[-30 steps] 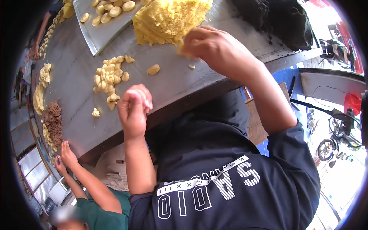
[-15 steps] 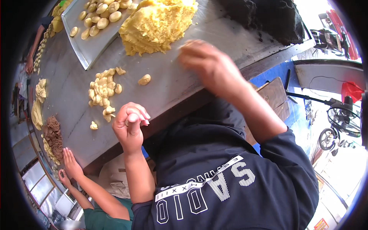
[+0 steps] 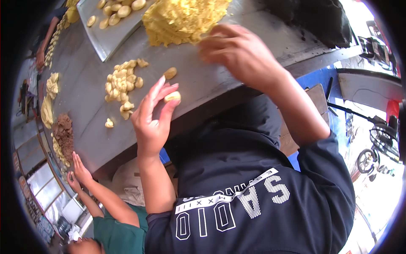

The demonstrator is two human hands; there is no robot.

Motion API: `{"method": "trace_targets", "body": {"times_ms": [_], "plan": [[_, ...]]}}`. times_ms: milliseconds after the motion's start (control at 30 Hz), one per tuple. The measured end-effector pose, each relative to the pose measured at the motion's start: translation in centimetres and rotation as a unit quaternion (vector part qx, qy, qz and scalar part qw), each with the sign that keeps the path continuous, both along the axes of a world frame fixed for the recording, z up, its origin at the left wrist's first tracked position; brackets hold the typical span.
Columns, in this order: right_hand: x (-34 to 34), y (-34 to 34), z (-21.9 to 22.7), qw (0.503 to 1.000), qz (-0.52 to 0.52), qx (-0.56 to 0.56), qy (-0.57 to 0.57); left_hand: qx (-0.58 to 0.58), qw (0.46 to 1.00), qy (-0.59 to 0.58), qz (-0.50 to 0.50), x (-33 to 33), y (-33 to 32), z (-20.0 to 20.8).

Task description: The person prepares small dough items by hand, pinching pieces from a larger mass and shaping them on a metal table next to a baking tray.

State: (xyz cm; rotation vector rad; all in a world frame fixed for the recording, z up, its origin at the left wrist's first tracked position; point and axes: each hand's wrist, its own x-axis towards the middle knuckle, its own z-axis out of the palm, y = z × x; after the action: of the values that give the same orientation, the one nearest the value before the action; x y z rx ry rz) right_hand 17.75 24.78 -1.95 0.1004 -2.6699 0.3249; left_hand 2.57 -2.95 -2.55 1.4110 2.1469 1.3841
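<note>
Dough piece (image 3: 172, 96), small, pale yellow and oval, sat pinched between the thumb and the fingertips of the left hand (image 3: 152, 116), just above the near edge of the table (image 3: 89, 127); the other fingers of that hand were spread and raised. Right hand (image 3: 239, 53) was blurred, its fingers loosely curled at the near edge of the dough mound (image 3: 182, 19), touching it; whether it held anything could not be told. Dough mound: large, crumbly, bright yellow, rough-surfaced, lying straight on the table beside the tray. Tray (image 3: 108, 44): flat, grey metal, rectangular with a low rim, holding several smooth, rounded, pale dough balls (image 3: 118, 10). Table: long, dull grey metal, smooth and scuffed. Pile of shaped pieces (image 3: 122, 86): small, lumpy, pale yellow, heaped loosely on the bare table between tray and left hand. One single oval piece (image 3: 170, 73) lay apart from the pile, near the left hand's fingertips; another stray piece (image 3: 109, 123) lay below the pile. Brown crumbly heap (image 3: 63, 131) rested further along the table's edge, with more yellow lumps (image 3: 47, 101) beside it. Another person's hands (image 3: 76, 171), fingers spread, were at the table's near edge, arms coming from a green sleeve (image 3: 118, 233).
</note>
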Motion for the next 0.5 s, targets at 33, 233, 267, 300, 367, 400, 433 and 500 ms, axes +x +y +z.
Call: {"method": "trace_targets", "body": {"times_ms": [33, 233, 267, 300, 367, 400, 433, 500], "plan": [[1.3, 0.6, 0.1, 0.999, -0.039, -0.02, -0.013, -0.003, 1.0, -0.012, 0.008, 0.3, 0.4, -0.1], [3.9, -0.3, -0.9, 0.997, -0.051, -0.051, 0.007, -0.015, 0.989, 0.137, -0.063, -0.2, 1.1, -0.1], [3.6, -0.7, -0.6, 0.997, -0.055, -0.054, 0.007, -0.018, 0.988, 0.136, -0.067, -0.7, 0.6, 0.1], [3.3, -1.4, -0.2, 0.994, -0.088, -0.056, 0.036, -0.032, 0.993, 0.075, -0.09, -1.3, 0.0, 0.3], [3.8, -1.8, 0.9, 0.99, -0.132, -0.032, 0.032, -0.046, 0.993, 0.014, -0.107, -1.6, -0.5, 0.5], [3.7, -1.9, 0.6, 0.99, -0.131, -0.034, 0.033, -0.053, 0.993, -0.034, -0.096, -1.6, -0.4, 0.7], [3.6, -2.1, 0.2, 0.992, -0.118, -0.012, 0.032, -0.059, 0.991, -0.083, -0.087, -1.6, -0.1, 0.7], [3.0, -2.0, 0.3, 0.995, -0.091, 0.012, 0.043, -0.068, 0.98, -0.168, -0.079, -1.5, 0.3, 0.5]]}}
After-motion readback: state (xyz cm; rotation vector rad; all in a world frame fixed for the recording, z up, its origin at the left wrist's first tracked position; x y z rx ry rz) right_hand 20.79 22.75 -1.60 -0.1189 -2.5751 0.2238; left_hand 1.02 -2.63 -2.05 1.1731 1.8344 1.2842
